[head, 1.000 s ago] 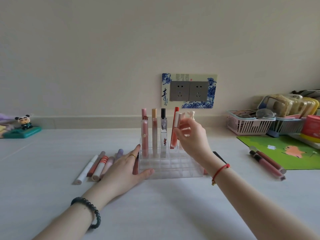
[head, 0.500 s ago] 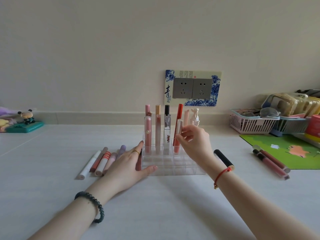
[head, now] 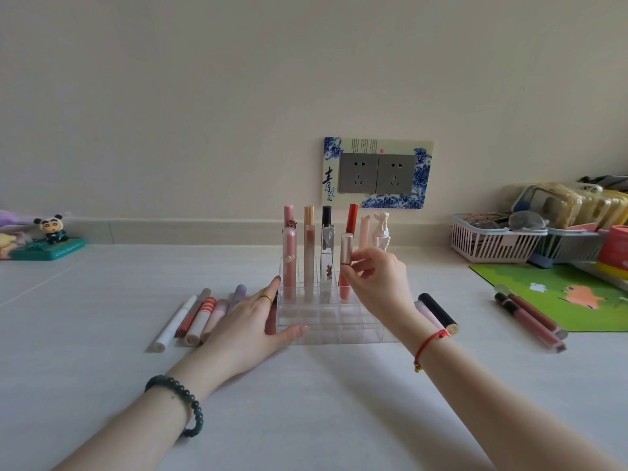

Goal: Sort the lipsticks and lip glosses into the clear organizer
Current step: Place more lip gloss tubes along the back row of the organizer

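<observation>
"青花" is written behind the clear organizer (head: pixel 339 332). A lip gloss (head: pixel 346 253) in it is pinched by the right grip (head: pixel 377 287); the left grip (head: pixel 244 328) is laid flat against it.

The blue-and-white plate (head: pixel 375 146) around the wall sockets is showing large black brush characters, 青花, down its left side. Fine writing along its top and on the green figurine base (head: pixel 51 251) is showing too small to read.

The right hand (head: pixel 377 283) has lowered the gloss (head: pixel 346 253) from its tilt above the organizer (head: pixel 356 334). The gloss now stands upright in a slot, pinched near its cap.
</observation>
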{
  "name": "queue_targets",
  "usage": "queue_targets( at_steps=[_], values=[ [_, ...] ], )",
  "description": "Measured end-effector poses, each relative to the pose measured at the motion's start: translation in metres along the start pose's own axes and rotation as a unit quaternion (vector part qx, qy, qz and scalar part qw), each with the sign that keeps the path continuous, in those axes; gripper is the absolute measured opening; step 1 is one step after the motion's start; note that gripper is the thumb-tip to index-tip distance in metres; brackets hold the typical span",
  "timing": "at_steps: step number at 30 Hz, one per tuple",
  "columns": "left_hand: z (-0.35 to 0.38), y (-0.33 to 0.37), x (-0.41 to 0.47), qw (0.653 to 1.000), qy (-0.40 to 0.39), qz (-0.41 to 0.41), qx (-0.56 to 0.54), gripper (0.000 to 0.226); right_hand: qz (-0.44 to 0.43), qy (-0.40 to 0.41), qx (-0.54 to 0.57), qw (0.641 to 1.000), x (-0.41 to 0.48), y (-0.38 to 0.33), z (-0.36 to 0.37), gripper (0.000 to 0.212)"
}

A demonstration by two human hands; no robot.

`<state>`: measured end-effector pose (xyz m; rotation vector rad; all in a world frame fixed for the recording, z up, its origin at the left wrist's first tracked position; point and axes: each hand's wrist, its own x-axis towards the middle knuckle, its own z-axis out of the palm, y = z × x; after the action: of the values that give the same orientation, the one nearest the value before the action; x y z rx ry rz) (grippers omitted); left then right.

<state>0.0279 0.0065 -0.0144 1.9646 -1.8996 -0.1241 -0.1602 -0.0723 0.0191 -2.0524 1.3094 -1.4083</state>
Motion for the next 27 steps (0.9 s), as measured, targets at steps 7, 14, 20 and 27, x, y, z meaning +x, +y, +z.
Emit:
queue_targets(
  at_steps=[7,14,20,27],
  values=[
    [0.001,-0.001,0.0,1.0,-0.003,0.002,0.002,0.106,0.001,0.003,-0.002,1.0,-0.001,0.001,0.0,0.011],
    [0.0,0.0,0.0,1.0,0.001,0.0,0.003,0.102,-0.007,0.01,-0.02,1.0,-0.002,0.002,0.0,0.017],
    [0.001,-0.002,0.001,1.0,-0.011,-0.013,0.001,0.107,-0.03,0.054,0.002,0.998,-0.001,-0.003,-0.019,0.024],
    [0.001,-0.003,0.003,1.0,-0.023,-0.016,-0.005,0.113,-0.086,0.153,-0.043,0.984,0.003,0.012,-0.075,0.01]
  ],
)
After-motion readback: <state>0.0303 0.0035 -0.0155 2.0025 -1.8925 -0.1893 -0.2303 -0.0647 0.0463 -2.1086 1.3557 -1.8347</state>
